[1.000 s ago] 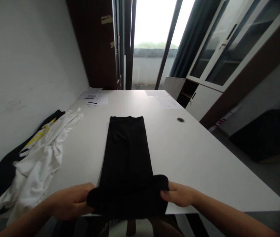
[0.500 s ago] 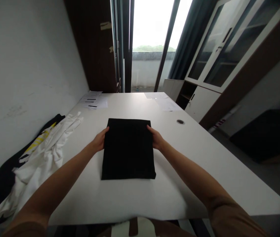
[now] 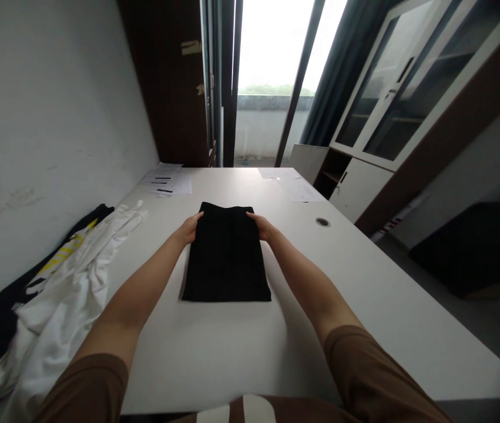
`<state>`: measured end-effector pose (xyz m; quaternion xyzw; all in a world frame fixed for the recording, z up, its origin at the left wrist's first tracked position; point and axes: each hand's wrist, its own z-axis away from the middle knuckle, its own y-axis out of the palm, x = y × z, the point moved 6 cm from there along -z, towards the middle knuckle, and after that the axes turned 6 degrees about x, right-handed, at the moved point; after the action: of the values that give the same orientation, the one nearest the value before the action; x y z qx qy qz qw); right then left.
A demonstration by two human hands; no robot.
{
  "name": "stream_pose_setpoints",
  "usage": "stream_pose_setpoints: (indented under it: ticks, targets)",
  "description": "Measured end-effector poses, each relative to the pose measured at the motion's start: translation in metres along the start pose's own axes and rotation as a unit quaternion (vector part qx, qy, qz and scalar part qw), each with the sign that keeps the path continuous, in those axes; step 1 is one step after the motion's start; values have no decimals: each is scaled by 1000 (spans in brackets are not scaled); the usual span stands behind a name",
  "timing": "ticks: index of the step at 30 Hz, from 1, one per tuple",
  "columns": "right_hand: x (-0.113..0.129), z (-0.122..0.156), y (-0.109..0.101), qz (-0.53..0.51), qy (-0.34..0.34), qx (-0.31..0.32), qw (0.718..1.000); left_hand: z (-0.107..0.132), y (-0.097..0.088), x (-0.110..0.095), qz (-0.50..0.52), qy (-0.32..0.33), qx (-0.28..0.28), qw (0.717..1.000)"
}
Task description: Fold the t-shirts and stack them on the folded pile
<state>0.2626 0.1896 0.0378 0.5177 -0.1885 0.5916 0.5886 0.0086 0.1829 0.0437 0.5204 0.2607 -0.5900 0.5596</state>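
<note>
A black garment (image 3: 227, 255), folded into a rectangle, lies flat in the middle of the white table (image 3: 364, 294). My left hand (image 3: 188, 228) grips its far left corner, fingers curled onto the cloth. My right hand (image 3: 262, 227) grips the far right corner the same way. Both arms stretch forward over the table, with brown sleeves at the bottom of the view.
A heap of white, black and yellow-striped clothes (image 3: 56, 282) lies along the wall at the left. Paper sheets (image 3: 165, 179) rest at the far left of the table, more papers (image 3: 296, 187) at the far right. A round cable hole (image 3: 322, 222) sits right of the garment.
One second ago my hands held the near end of the long garment at the table's front edge. They carried it over to the far end, folding it in half, and now hold the far corners.
</note>
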Motion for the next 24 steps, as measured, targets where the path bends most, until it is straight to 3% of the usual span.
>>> stream_pose_setpoints:
  ticks: [3, 5, 7, 9, 12, 14, 19, 24]
  targets:
    - [19, -9, -5, 175, -43, -59, 982, -17, -8, -8, -101, 29, -61, 993]
    - [28, -10, -10, 330, -60, -139, 932, -27, -12, -5, -149, 30, -98, 984]
    - [28, -10, -13, 417, -65, -198, 885, -34, -16, -1, -193, 35, -138, 971]
    - [24, -9, -14, 483, -68, -235, 841, -37, -21, 1, -250, 50, -186, 949]
    - [16, -9, -11, 614, -70, -278, 735, -37, -26, -1, -342, 84, -241, 904]
    - [13, -9, -11, 653, -71, -292, 695, -35, -23, -1, -398, 105, -256, 875]
    - [15, -12, -15, 666, -79, -294, 681, -25, -10, 9, -499, 116, -268, 816]
    - [17, -20, -17, 680, -63, -274, 677, -19, -12, 12, -571, 84, -285, 766]
